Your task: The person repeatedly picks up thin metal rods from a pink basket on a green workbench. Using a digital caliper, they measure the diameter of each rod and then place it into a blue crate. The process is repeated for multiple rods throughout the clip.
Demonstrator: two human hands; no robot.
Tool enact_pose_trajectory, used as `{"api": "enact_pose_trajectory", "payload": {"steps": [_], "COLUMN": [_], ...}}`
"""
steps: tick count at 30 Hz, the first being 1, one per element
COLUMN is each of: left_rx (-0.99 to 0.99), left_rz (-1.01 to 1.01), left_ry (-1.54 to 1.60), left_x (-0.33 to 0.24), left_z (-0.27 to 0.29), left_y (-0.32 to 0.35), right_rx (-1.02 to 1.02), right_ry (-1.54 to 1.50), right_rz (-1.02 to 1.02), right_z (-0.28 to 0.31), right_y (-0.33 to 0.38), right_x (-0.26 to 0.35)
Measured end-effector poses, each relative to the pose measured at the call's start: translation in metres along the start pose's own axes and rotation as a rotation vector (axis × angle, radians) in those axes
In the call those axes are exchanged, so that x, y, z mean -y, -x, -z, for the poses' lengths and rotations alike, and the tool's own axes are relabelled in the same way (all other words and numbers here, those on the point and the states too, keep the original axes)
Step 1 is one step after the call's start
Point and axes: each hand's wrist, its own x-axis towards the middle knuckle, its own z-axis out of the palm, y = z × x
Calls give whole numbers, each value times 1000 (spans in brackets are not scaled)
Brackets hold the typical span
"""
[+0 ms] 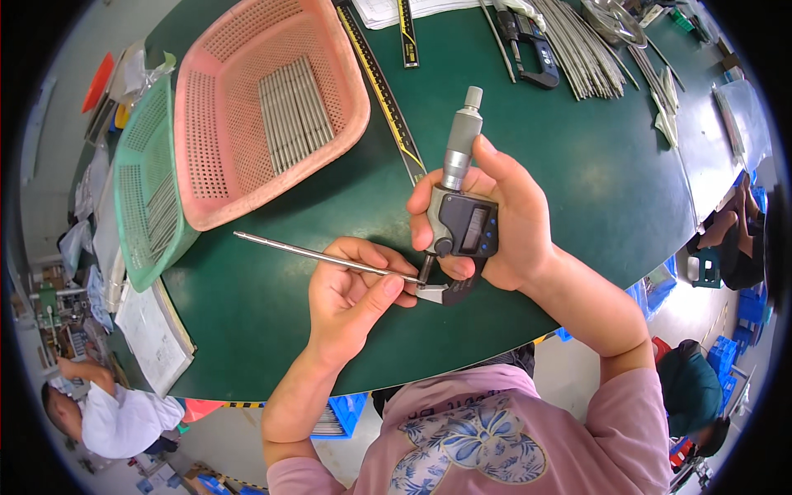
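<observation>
My left hand (pixel 351 289) is closed on a thin metal rod (pixel 305 251), pinched between thumb and fingers. The rod slants, its far end pointing left toward the baskets. Its near end lies at the jaws of a digital micrometer (pixel 464 219), by the spindle; whether the jaws touch it is too small to tell. My right hand (pixel 516 219) is wrapped round the micrometer's frame, with the thumb up beside the grey thimble. The micrometer stands nearly upright in the picture, its small display facing up.
Metal rods (pixel 297 115) lie in a pink basket (pixel 210 216) at the left, beside a green basket (pixel 140 268) holding more. A ruler (pixel 388 107) lies behind my hands. Another micrometer (pixel 540 62) and a bundle of rods (pixel 586 58) lie at the back right. Papers (pixel 153 338) rest at the left edge.
</observation>
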Motion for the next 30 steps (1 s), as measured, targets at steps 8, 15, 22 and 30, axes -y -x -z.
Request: {"api": "enact_pose_trajectory", "payload": {"steps": [8,15,22,30], "left_rx": [-19,-93,-19,50], "left_rz": [-3,17,36,22], "left_ry": [-31,-73,51,40], "left_x": [-2,1,-3,-4], "left_z": [-5,-4,-1,-1], "left_y": [1,0,0,0], "right_rx": [3,20,9,35], "right_ry": [56,90,53,18], "right_rz": [45,58,-14,-34], "right_z": [-2,-1,-1,1], "right_y": [2,3,1,0], "right_x": [2,1,1,-1]}}
